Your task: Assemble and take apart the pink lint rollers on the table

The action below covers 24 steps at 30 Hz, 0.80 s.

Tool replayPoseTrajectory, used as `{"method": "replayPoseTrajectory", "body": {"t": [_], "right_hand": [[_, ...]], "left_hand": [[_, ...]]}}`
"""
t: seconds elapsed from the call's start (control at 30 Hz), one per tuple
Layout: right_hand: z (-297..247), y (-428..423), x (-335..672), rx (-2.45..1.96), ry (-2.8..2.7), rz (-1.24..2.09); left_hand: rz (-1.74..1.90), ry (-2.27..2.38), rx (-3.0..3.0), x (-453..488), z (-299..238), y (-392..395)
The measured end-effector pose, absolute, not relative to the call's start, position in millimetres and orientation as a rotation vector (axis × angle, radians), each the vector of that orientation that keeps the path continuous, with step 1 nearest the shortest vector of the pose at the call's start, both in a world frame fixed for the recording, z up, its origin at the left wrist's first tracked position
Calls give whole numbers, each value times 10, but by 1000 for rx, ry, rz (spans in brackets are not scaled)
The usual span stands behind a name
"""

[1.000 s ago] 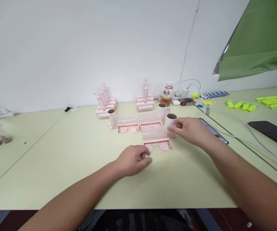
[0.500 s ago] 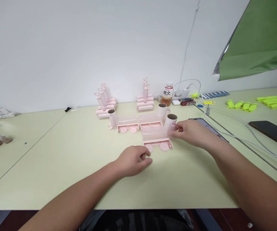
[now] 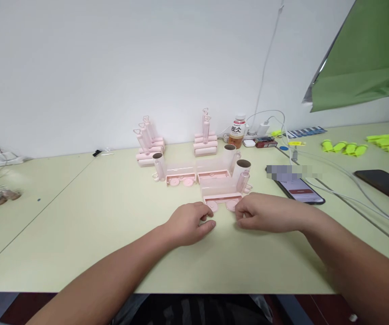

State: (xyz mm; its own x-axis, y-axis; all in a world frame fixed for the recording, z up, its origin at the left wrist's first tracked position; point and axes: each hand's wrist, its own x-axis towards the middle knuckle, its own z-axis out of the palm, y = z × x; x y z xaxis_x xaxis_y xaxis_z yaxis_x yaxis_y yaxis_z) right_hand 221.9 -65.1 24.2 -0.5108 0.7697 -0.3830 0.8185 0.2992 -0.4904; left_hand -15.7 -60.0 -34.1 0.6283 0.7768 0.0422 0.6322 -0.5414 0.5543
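Note:
A pink tray-like piece (image 3: 222,197) with two round discs along its front edge stands on the table before me. A clear film wall rises behind it. At its right end stand a white cardboard tube (image 3: 242,169) and a small clear pink tube (image 3: 243,181) with a loop. My left hand (image 3: 192,224) rests on the table by the left disc (image 3: 211,206), fingers loosely bent, thumb apart, nothing held. By the right disc (image 3: 231,205) lies my right hand (image 3: 260,212), fingers curled with a gap to the thumb. Whether its fingertips touch that disc I cannot tell.
Two similar pink pieces (image 3: 181,180) with tubes stand just behind. Several pink tubes (image 3: 205,149) are stacked near the wall beside a drink bottle (image 3: 237,132). A phone (image 3: 298,188), white cables and neon yellow pieces (image 3: 345,147) lie to the right.
My right hand has let go of the small clear tube and moved down towards me, to the right disc. My left hand has stayed about where it was.

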Motion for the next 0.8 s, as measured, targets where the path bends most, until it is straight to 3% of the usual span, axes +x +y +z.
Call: {"method": "replayPoseTrajectory", "body": {"t": [0.8], "right_hand": [[81, -656, 1971, 1335, 2526, -1073]], "left_hand": [[319, 1042, 2302, -219, -287, -638]]}}
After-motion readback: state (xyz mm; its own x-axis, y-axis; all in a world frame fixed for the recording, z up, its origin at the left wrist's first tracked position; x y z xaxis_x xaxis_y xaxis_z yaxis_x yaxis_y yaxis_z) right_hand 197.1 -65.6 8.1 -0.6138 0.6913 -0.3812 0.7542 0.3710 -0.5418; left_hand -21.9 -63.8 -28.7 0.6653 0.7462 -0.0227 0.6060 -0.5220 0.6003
